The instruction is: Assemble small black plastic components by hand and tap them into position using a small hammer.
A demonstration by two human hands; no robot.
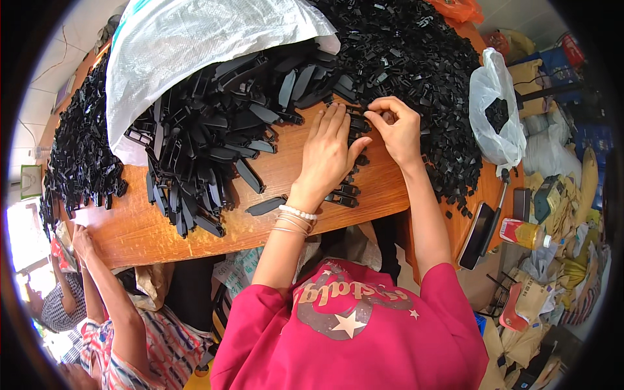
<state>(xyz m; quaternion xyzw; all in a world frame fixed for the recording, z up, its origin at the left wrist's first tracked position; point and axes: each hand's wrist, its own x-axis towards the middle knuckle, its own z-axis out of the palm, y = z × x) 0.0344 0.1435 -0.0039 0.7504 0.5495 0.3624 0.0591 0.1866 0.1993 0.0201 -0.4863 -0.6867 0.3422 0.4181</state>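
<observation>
My left hand [330, 153] lies flat on the wooden table [286, 172], fingers stretched forward and thumb apart, against a row of black plastic pieces [346, 190]. A white bead bracelet is on that wrist. Across the row, my right hand [398, 130] is closed in a pinch at the row's far end; what sits between its fingertips is too small to make out. To the left, long black plastic parts [247, 175] spill from a white woven sack [214, 45]. Small black clips [416, 71] form a large heap beyond and right of my hands.
At left, another person's hand [82, 242] works by the table edge near a further black heap [84, 149]. On the right are a clear plastic bag [497, 127] with black pieces, a phone-like black device [476, 235] on a stand, and a bottle of yellow liquid [523, 234].
</observation>
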